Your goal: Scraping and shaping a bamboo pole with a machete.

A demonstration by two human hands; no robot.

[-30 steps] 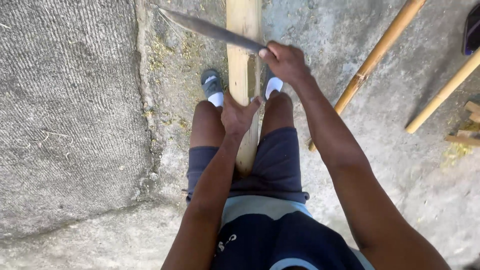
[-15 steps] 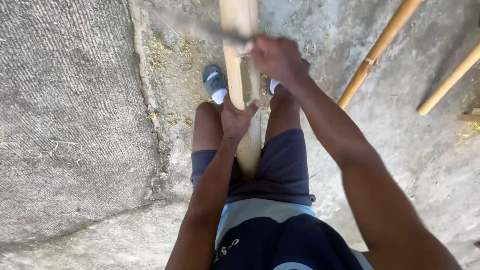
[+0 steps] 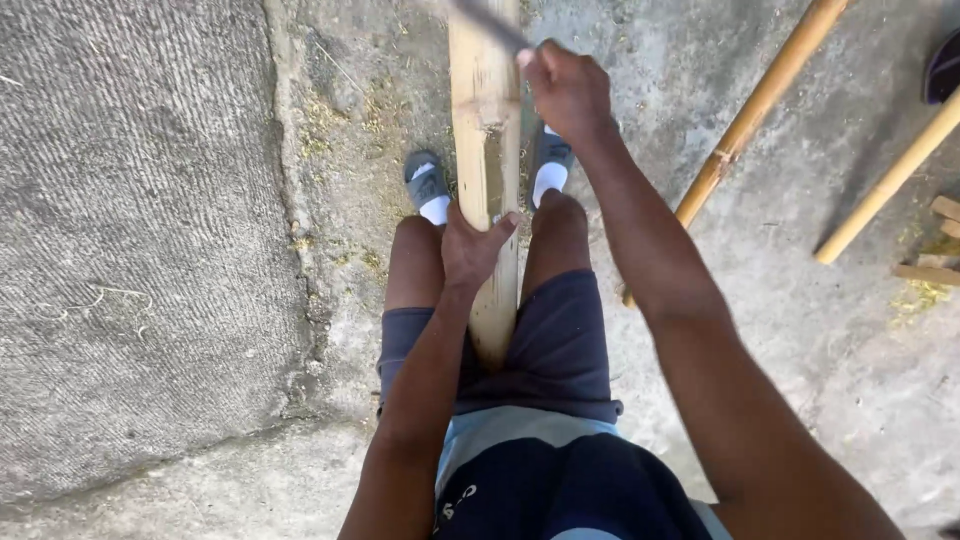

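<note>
A thick pale bamboo pole [image 3: 485, 90] runs away from me between my knees, its near end resting between my thighs. My left hand [image 3: 472, 245] grips it from the left, just above my knees. My right hand [image 3: 568, 88] is closed on the handle of a long dark blade [image 3: 488, 20], which lies blurred across the pole near the top edge of the view. A darker shaved strip shows on the pole below the blade. My feet in grey sandals and white socks sit on either side of the pole.
Rough concrete ground lies all around, with a raised textured slab [image 3: 130, 230] on the left. Two thinner bamboo poles [image 3: 760, 100] [image 3: 890, 180] lie diagonally on the right. Small wood offcuts [image 3: 930, 260] and shavings sit at the right edge.
My right hand has brought the blade from above the pole's left side down across the pole. The left hand keeps its grip on the pole.
</note>
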